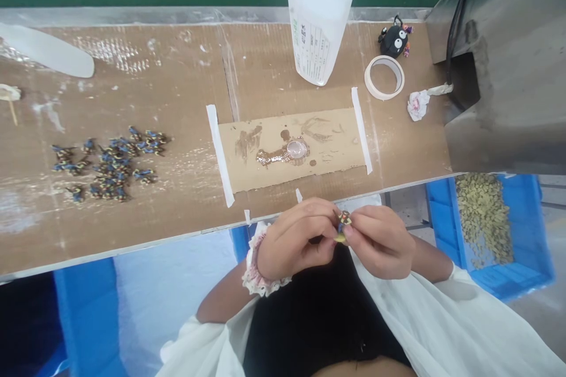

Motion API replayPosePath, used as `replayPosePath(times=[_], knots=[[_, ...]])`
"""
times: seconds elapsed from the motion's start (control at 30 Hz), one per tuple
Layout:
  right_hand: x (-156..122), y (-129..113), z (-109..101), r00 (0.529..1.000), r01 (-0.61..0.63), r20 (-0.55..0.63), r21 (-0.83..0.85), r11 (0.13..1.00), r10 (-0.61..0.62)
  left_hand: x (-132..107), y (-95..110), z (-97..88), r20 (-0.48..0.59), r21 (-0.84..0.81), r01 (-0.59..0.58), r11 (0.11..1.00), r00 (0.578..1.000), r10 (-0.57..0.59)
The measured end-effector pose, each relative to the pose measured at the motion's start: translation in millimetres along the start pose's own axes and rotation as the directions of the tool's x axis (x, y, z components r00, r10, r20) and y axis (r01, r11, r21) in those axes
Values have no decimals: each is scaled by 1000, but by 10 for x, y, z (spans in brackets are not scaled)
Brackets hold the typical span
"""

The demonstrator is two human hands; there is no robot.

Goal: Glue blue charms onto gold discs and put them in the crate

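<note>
Between the fingertips of both hands is a small painted figurine [344, 219], blue and dark with a yellowish piece at its lower end. My left hand [305, 235] pinches it from the left, and my right hand [380, 240] pinches it from the right. The fingers hide part of it. Both hands are just off the front edge of the bench. Beyond them, a cardboard strip [336, 165] taped to the bench carries a small round cap [296, 149] and a wet, shiny smear. Many similar figurines [112, 168] lie in a cluster at the left.
A white bottle [313, 23] with a blue cap stands at the back. Right of it are a tape roll [384, 78], a black charm [393, 41], crumpled tissue [418, 105] and a metal housing [508, 70]. Below right, a blue bin [517, 283] holds small yellowish pieces.
</note>
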State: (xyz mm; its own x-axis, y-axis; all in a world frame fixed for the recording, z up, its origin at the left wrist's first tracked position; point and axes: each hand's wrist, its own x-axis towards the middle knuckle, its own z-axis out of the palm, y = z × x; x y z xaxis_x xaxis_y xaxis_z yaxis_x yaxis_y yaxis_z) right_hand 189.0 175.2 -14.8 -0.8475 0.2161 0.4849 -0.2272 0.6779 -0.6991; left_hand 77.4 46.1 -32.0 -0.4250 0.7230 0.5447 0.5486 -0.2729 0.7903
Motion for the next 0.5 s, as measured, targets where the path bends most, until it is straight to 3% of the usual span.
replayPosePath(times=[0.17, 0.33, 0.5], knots=[[1, 26, -14, 999, 22, 23, 9, 1000, -22, -18, 0, 6, 7, 7, 0, 1000, 1000, 0], [85, 123, -81, 987, 157, 29, 71, 985, -159, -5, -15, -38, 21, 31, -13, 999, 1000, 12], [124, 164, -100, 996, -86, 56, 342, 936, 71, -14, -55, -73, 60, -25, -25, 999, 998, 27]])
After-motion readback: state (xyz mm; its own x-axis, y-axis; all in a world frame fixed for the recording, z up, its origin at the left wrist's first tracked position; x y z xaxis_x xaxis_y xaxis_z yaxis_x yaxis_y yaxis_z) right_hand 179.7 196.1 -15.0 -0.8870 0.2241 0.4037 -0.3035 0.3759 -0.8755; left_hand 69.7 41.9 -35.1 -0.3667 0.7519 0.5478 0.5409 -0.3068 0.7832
